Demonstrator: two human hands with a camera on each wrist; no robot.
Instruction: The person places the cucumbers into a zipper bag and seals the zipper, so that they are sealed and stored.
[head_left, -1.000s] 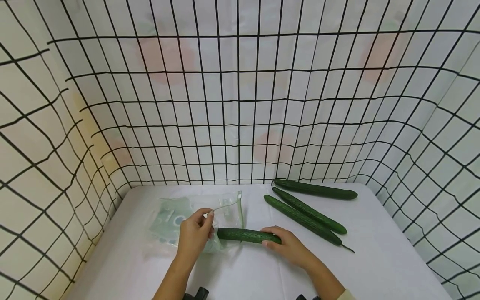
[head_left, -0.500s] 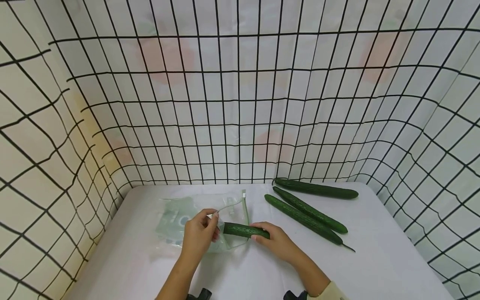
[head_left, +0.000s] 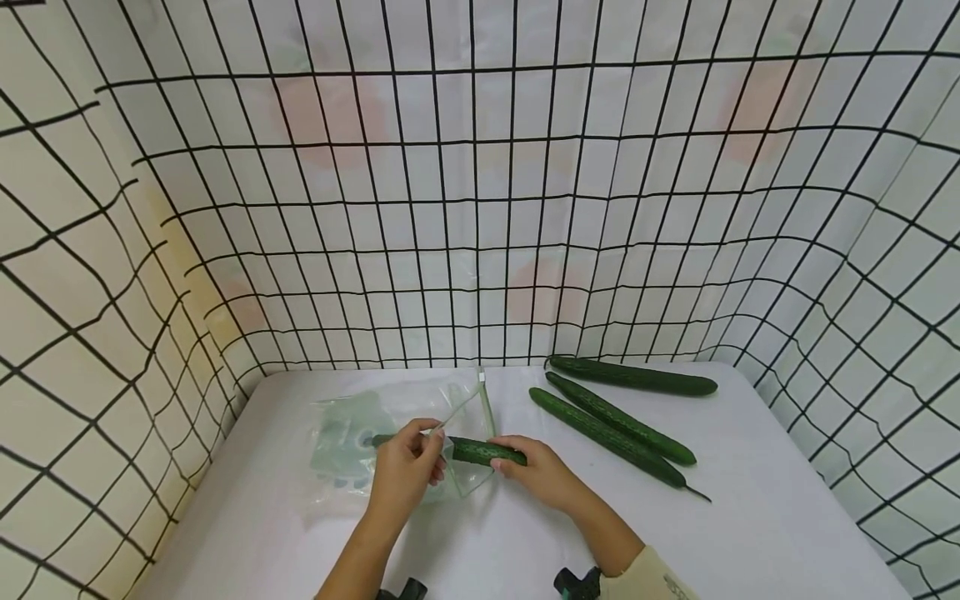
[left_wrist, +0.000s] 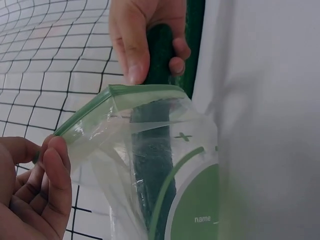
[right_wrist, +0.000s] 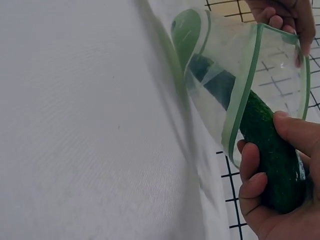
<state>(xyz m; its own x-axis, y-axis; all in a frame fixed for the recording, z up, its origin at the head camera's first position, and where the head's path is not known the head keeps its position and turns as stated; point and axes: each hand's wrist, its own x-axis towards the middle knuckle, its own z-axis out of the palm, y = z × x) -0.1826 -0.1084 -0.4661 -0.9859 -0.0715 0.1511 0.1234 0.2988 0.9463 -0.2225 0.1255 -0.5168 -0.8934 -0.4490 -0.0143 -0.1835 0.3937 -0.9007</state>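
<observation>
A clear zip bag (head_left: 420, 400) with green edging and a green print lies on the table, its mouth toward the right. My left hand (head_left: 405, 467) pinches the rim of that mouth and lifts it; the left wrist view shows the green zip strip (left_wrist: 85, 112) between thumb and fingers. With my right hand (head_left: 542, 473) I grip a cucumber (head_left: 472, 451) by its right end. Most of the cucumber is inside the bag, seen through the plastic in the left wrist view, while the gripped end sticks out past the opening (right_wrist: 242, 100).
Several more items surround the work: one cucumber (head_left: 633, 377) lies along the table's back edge, and two cucumbers (head_left: 607, 437) lie side by side to the right. White cloth covers the table (head_left: 750, 517). A black grid-patterned wall (head_left: 495, 225) stands behind and on both sides.
My right hand has moved left, pushing the cucumber deeper into the bag. The left hand keeps its pinch on the rim, a little farther right than before.
</observation>
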